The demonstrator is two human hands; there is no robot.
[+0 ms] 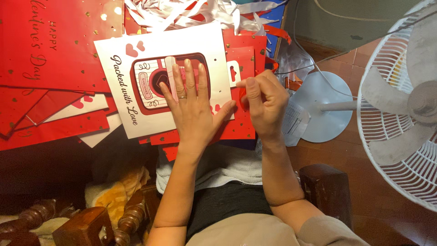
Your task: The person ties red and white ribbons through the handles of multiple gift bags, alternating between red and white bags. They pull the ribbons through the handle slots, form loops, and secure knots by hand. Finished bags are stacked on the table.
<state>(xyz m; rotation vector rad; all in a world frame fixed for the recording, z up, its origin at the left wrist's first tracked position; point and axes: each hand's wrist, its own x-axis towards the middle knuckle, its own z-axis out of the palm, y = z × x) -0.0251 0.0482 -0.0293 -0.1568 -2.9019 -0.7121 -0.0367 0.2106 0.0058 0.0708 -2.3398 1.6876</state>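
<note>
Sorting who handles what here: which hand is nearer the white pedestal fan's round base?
Right. The right hand pinches a red ribbon just left of the fan base; the left hand lies flat on the white bag, farther away.

Ahead: white paper bag (127, 77) lies flat, pinned under the left hand (191, 107); right hand (266, 107) just beside it, thumbs nearly touching, no gap between them to pass through.
Left: stacked red paper bags (50, 50) cover the surface, low and flat; room above them.
Far edge: heap of white ribbon strips (182, 11), loose, tangled.
Right: standing fan, round base (325, 98) on the tiled floor, grille (400, 114) close to the right forearm.
Near side: dark wooden chair arms (325, 187) flank both elbows.
</note>
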